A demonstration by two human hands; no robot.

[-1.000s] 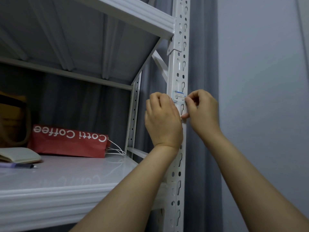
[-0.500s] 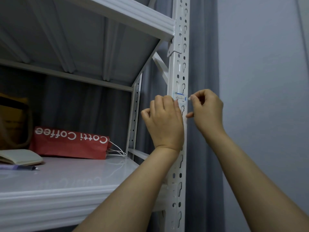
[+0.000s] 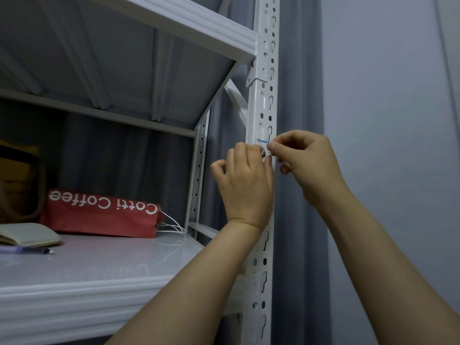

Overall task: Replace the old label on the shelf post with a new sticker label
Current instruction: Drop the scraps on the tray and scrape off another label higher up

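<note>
Old label (image 3: 263, 143): stuck on the front of the shelf post (image 3: 261, 257), below the upper shelf's bracket, with a blue line along its top.
Right hand (image 3: 308, 168): thumb and forefinger pinch the label's right edge.
Left hand (image 3: 246, 185): fingers curled against the post just beside the label; I cannot tell if they hold anything.
Progress: early, I judge; the peel is barely begun and no new sticker is in sight.
Shelf (image 3: 99, 267): white, carrying a red paper bag (image 3: 99, 212), a notebook (image 3: 27, 236) and a pen (image 3: 29, 250).
Room: grey curtain (image 3: 298, 220) behind the post, plain wall (image 3: 385, 145) beside it.

- I read the shelf post (image 3: 263, 108) as white painted metal, smooth with a soft sheen.
- The shelf board (image 3: 112, 250) is glossy and mirrors the bag's lettering.
- The red bag (image 3: 104, 217) looks like matt, creased paper.
- The curtain (image 3: 298, 95) is grey matt cloth.
- The label (image 3: 262, 143) looks like thin white paper.
</note>
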